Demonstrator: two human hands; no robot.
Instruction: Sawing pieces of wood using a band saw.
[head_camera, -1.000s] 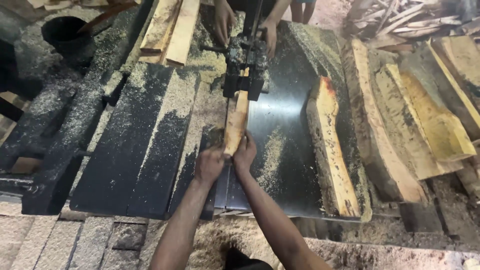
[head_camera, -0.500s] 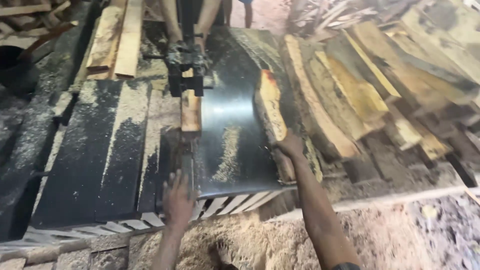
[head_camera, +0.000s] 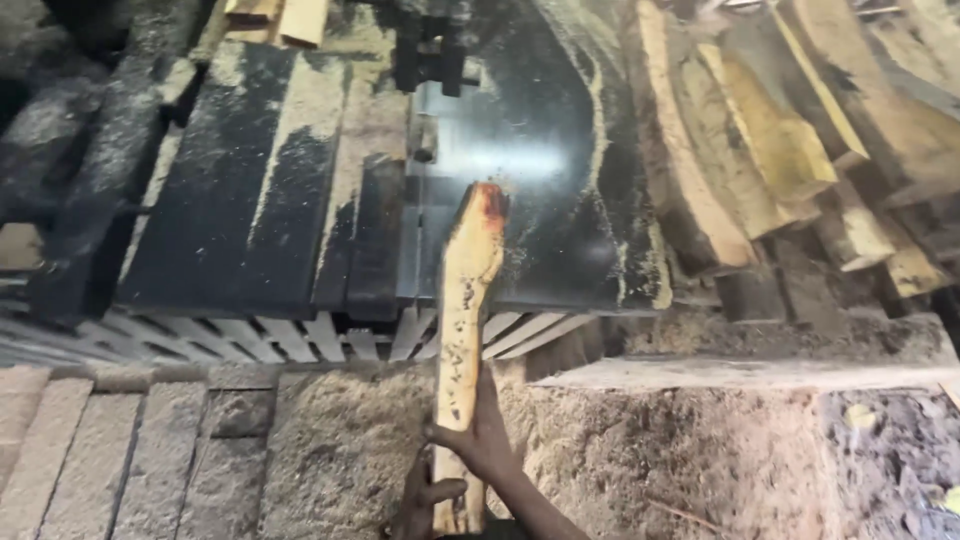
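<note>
You hold a long wood slab (head_camera: 462, 330) in the lower middle of the frame. Its long side runs almost straight up and down. Its reddish far end points up, resting on the black worktop (head_camera: 520, 200). Your right hand (head_camera: 480, 435) is wrapped around it. Your left hand (head_camera: 425, 495) grips it lower down. More cut wood pieces (head_camera: 760, 150) lie at upper right. Sawdust (head_camera: 340, 450) lies below.

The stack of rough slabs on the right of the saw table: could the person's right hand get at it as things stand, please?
Probably not at once. The right hand is wrapped around the wooden slab, as is the left hand. The stack of rough slabs lies open beside the saw table, nothing covering it.
</note>
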